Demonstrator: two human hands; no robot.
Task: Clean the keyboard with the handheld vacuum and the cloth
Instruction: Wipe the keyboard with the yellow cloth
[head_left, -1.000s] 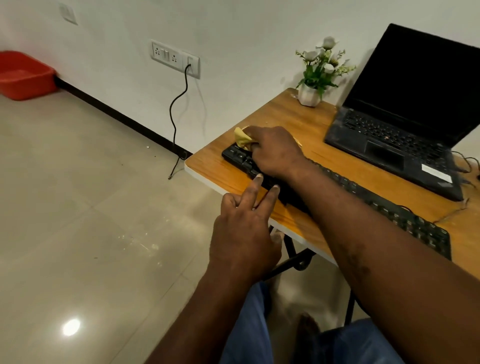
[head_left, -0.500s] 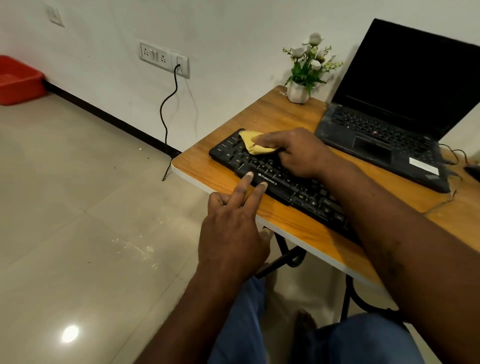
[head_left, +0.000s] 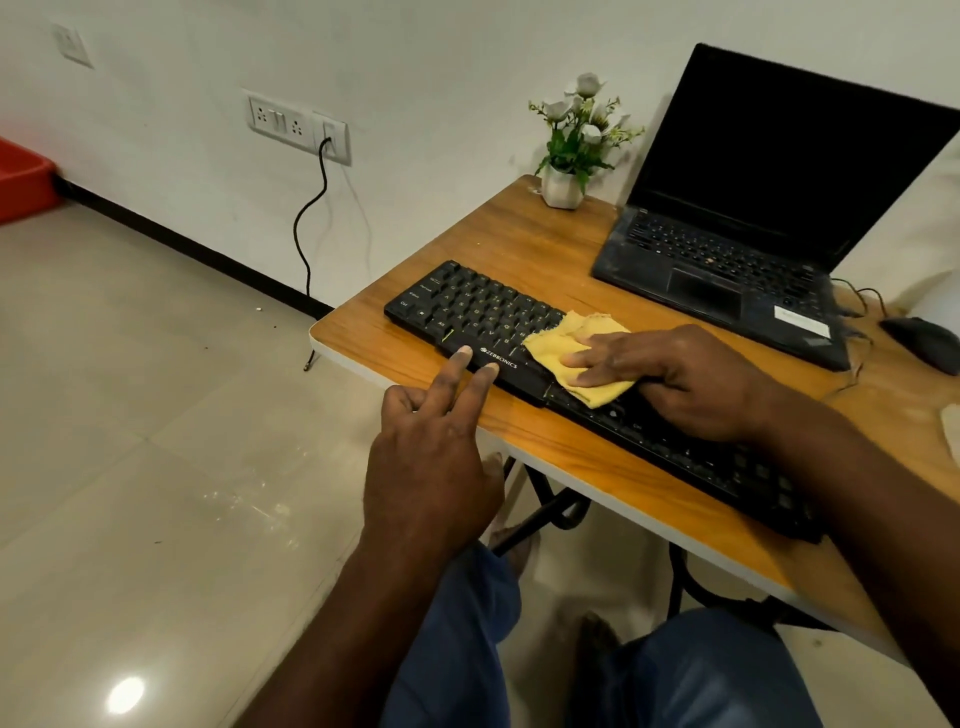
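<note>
A black keyboard (head_left: 478, 306) lies slantwise along the front edge of the wooden table (head_left: 524, 244). My right hand (head_left: 675, 374) lies flat on a yellow cloth (head_left: 556, 345), with straight fingers pressing it onto the keys near the keyboard's middle. My left hand (head_left: 431, 457) reaches from below and presses two straight fingertips on the keyboard's front rim beside the logo, its other fingers curled. My right forearm hides the keyboard's right part. No handheld vacuum is in view.
An open black laptop (head_left: 727, 260) stands behind the keyboard, with a small flower pot (head_left: 561, 189) to its left and a mouse (head_left: 924, 340) to its right. A black cable (head_left: 311, 208) hangs from the wall socket. A red tub (head_left: 21, 176) sits on the floor, far left.
My right hand has slid the cloth rightward along the keys, from the keyboard's left end to near its middle. My left fingertips stay on the front rim.
</note>
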